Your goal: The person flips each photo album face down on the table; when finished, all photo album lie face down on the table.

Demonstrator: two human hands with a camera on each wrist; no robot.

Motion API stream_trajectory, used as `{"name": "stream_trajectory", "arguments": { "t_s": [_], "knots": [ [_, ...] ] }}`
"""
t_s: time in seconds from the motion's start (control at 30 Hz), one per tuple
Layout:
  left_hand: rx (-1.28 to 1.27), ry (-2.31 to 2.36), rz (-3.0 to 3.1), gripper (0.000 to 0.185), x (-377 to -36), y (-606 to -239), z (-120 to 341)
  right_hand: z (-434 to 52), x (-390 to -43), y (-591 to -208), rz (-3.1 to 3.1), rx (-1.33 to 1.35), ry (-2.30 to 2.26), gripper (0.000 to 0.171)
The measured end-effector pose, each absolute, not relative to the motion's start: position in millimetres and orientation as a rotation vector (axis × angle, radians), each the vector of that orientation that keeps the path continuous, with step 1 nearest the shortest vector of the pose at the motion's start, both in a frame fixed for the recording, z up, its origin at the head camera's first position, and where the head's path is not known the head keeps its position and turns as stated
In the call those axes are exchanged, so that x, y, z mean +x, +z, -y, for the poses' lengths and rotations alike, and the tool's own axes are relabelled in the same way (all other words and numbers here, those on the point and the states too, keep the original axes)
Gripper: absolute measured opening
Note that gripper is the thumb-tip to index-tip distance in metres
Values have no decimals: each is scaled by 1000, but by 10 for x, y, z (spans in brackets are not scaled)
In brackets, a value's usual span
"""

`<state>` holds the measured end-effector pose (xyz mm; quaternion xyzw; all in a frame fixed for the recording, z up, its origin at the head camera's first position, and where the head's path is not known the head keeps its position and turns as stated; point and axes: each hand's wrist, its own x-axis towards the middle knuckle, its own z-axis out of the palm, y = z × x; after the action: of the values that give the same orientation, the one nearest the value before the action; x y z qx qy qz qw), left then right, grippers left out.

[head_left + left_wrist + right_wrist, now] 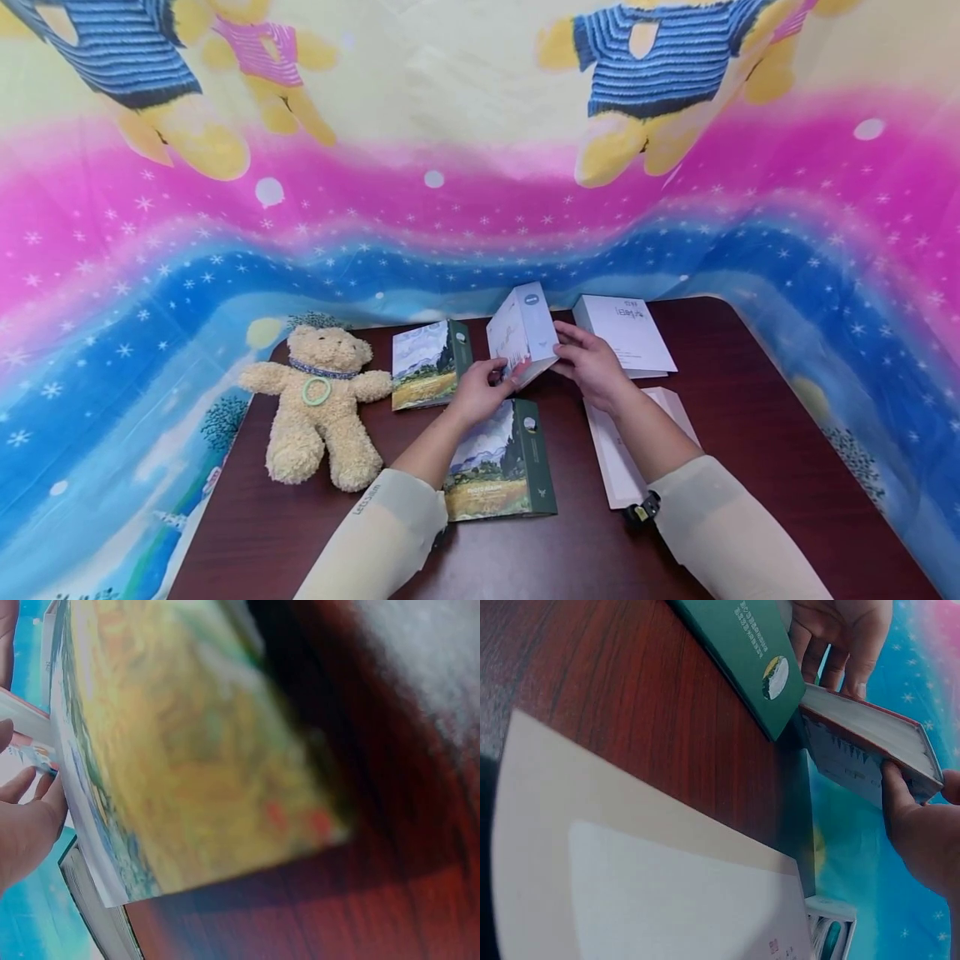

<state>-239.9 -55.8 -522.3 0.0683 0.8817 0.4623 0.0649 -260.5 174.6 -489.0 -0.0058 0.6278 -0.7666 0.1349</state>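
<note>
Both hands hold a thick pale-blue and white book (521,333), tilted up at the back middle of the table. My left hand (480,390) grips its lower left corner, with the thumb and fingers around the edge. At its right side, by the spine, my right hand (594,364) pinches the cover. The right wrist view shows the book's page edges (877,724) between the two hands. Just under the left forearm lies a green-spined photo album (491,467) with a painted landscape cover. A similar album (427,365) stands to the left of the held book.
A teddy bear (322,404) with a green ring on its chest lies at the table's left. On the right are a white book (626,337) with dark lettering and another white book (611,462), partly under the right forearm. A printed cloth (450,233) hangs behind the table.
</note>
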Motion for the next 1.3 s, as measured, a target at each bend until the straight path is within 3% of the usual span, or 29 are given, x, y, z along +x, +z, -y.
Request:
{"name": "stream_trajectory", "arguments": {
  "t_s": [0.43,1.3],
  "knots": [
    [233,1358,-2717,45,-2408,-5248,565,-1799,-2611,-5026,-1788,97,-2225,57],
    [283,1218,-2779,45,-2436,-5289,578,-1812,-2673,-5291,-1878,229,-2108,56]
  ]
}}
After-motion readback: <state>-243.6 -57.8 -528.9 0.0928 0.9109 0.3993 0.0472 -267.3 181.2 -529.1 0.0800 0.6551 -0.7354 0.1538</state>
